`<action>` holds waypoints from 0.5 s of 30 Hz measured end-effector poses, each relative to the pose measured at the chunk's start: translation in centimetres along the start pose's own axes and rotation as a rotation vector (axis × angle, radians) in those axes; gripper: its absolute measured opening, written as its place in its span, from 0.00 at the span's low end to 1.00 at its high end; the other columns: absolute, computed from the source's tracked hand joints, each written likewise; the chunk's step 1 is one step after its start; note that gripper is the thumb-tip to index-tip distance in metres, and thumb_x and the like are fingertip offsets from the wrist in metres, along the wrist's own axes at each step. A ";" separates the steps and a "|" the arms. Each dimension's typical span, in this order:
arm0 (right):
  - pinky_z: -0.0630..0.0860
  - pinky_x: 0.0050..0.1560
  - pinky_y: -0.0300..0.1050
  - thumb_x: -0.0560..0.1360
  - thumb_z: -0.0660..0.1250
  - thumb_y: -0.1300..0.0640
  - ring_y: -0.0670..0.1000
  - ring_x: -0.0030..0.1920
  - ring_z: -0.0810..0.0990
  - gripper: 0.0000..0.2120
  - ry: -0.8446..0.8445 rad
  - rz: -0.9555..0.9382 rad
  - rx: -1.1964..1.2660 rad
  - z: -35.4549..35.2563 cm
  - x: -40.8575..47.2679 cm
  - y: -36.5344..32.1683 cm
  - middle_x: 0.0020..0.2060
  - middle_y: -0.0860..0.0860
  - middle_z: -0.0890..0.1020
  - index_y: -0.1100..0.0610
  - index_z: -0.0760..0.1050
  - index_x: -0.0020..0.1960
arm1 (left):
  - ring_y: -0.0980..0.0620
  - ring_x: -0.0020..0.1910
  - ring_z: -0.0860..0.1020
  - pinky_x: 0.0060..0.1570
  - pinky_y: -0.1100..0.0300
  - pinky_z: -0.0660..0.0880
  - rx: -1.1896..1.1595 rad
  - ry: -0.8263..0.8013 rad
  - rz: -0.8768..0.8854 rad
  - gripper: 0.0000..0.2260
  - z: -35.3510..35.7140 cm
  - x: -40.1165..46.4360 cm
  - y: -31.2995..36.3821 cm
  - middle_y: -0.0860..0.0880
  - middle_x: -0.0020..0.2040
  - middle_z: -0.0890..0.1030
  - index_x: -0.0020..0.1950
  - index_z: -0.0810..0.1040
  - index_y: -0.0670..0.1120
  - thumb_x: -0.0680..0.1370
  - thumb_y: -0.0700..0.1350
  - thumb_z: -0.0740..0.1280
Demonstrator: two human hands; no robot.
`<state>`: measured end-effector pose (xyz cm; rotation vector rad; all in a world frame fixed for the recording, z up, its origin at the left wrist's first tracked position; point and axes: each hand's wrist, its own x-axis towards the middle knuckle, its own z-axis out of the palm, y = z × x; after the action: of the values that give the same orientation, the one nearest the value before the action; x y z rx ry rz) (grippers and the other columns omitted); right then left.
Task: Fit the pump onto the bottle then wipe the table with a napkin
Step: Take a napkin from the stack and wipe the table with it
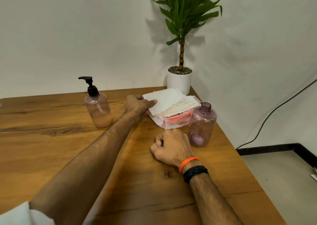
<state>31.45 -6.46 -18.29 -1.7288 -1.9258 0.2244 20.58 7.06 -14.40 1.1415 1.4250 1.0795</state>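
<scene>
A pink translucent bottle (98,110) stands on the wooden table (51,156), a black pump (90,85) fitted on its neck and peach liquid in its lower part. My left hand (137,105) reaches across and pinches the top white napkin (164,101), lifting it off a napkin stack in an orange and clear plastic packet (173,121). My right hand (169,146) rests on the table as a closed fist, empty, just left of a second pink bottle (202,126) that is open-necked with no pump.
A potted plant in a white pot (179,82) stands at the table's far right corner, behind the napkins. The table's right edge runs diagonally close to the second bottle. A black cable (274,111) hangs along the wall beyond it.
</scene>
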 end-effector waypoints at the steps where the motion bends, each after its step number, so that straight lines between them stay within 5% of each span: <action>1: 0.76 0.37 0.43 0.63 0.63 0.50 0.50 0.31 0.76 0.12 0.003 0.002 0.001 0.0 0.0 0.0 0.26 0.50 0.78 0.59 0.72 0.31 | 0.42 0.46 0.84 0.35 0.53 0.83 -0.040 -0.010 -0.009 0.16 -0.2 -0.4 0.0 0.41 0.53 0.83 0.53 0.79 0.39 0.68 0.38 0.78; 10: 0.80 0.42 0.46 0.69 0.69 0.42 0.46 0.33 0.78 0.16 0.014 0.094 0.108 -0.1 0.0 -0.1 0.26 0.43 0.76 0.52 0.73 0.29 | 0.53 0.31 0.84 0.26 0.65 0.77 -0.418 -0.026 -0.029 0.13 -4.3 -5.1 0.1 0.43 0.43 0.83 0.44 0.75 0.41 0.67 0.31 0.76; 15: 0.76 0.37 0.41 0.64 0.69 0.29 0.46 0.37 0.81 0.26 0.057 0.289 0.786 -0.8 -0.3 -2.0 0.41 0.47 0.86 0.51 0.82 0.47 | 0.48 0.34 0.85 0.27 0.62 0.78 -0.408 -0.020 -0.063 0.17 -6.6 -8.8 -0.9 0.39 0.47 0.83 0.51 0.77 0.36 0.66 0.31 0.77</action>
<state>30.08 -7.28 -16.73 -1.4170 -1.2653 0.8922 14.71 -2.10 -13.03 0.8061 1.1485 1.2401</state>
